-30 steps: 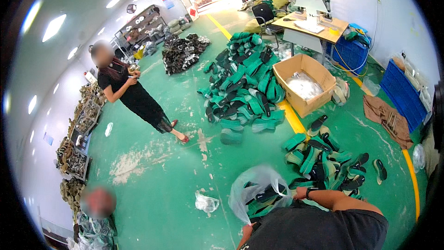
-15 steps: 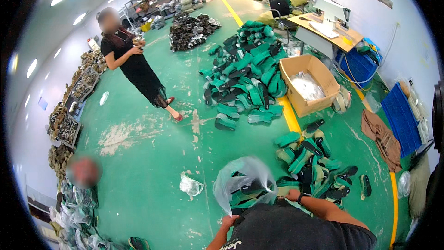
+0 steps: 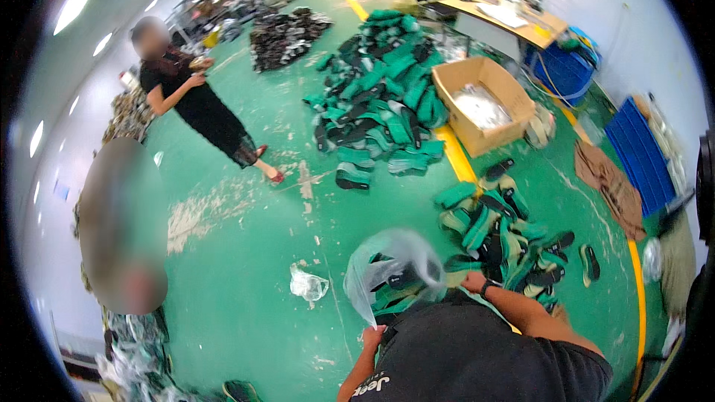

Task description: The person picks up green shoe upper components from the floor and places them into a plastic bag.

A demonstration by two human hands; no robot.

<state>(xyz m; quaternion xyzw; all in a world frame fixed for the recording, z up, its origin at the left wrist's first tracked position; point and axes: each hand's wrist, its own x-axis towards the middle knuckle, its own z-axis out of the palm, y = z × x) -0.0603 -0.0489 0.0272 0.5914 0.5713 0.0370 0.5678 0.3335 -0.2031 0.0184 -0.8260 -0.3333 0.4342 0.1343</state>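
Observation:
My left hand [image 3: 372,336] is closed on the rim of a clear plastic bag [image 3: 357,283], whose mouth stands wide. Several green and black shoe insoles [image 3: 402,281] lie inside it. My right hand [image 3: 473,281], with a black band at the wrist, is closed on the end of a pale green insole [image 3: 455,279] beside the bag's right edge. Just beyond that hand a darker insole [image 3: 463,263] shows, blurred; whether it is held too I cannot tell. To the right spreads a loose heap of green, tan and black insoles [image 3: 495,227].
A larger insole pile [image 3: 380,97] lies ahead, beside a cardboard box [image 3: 477,141] holding clear plastic. A crumpled plastic bag [image 3: 307,284] is on the floor to the left. A person in black [image 3: 197,104] stands at far left. Brown cloth [image 3: 607,182] and a blue crate [image 3: 639,156] are at right.
The whole view has shifted, so most floor things sit higher in the picture. My left hand keeps hold of the bag rim, and my right hand stays beside the bag with the insole.

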